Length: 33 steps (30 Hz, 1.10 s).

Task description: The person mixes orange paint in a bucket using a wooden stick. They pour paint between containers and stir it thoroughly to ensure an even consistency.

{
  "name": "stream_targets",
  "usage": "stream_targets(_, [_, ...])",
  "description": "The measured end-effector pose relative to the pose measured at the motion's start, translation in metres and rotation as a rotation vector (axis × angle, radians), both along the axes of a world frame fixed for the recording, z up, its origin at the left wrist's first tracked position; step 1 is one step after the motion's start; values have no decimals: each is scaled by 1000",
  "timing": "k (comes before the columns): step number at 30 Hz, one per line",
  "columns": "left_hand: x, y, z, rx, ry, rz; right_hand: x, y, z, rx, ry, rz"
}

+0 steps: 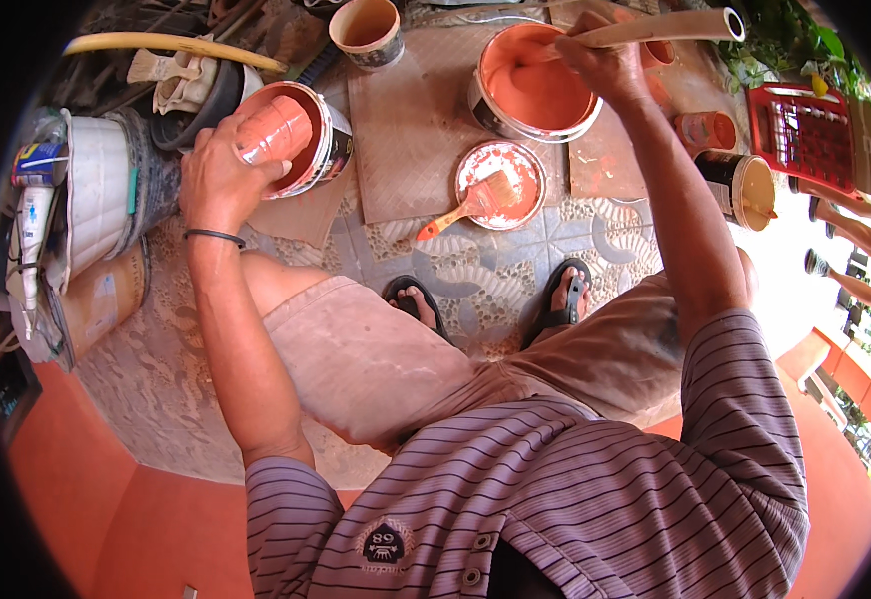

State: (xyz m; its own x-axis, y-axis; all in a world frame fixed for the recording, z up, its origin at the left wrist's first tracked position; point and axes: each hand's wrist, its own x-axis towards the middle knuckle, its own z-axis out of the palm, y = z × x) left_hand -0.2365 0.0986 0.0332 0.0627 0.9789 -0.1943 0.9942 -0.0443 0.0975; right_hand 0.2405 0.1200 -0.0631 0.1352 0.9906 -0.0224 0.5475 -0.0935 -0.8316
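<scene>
My left hand (218, 178) grips a small orange plastic cup (276, 130), tipped on its side over an open paint can (308, 150) with dark red-orange paint inside. My right hand (600, 62) is closed on a pale wooden stick (670, 28) whose lower end dips into a larger paint can (535, 85) full of light orange paint. Between the two cans lies a round lid (500, 183) smeared with orange paint, and a paintbrush (475, 203) with an orange handle rests on it.
Grey cardboard sheets (411, 140) lie under the cans on a patterned tile floor. An empty cup (368, 32) stands at the back, a white bucket (101, 195) at the left, a red crate (805, 130) and another can (740, 185) at the right. My sandalled feet (490, 299) are below.
</scene>
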Motion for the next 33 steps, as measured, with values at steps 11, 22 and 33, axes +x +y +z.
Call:
stream_targets(11, [2,3,0,-10,2,-5,4,-10,-14,81,239,52])
stream_targets(22, [8,5,2,-19,-6,0,-19,-21,-4,-33,266,-31])
stream_targets(33, [5,4,0,-12,-13,-13,0,-29,-1,-99,178,12])
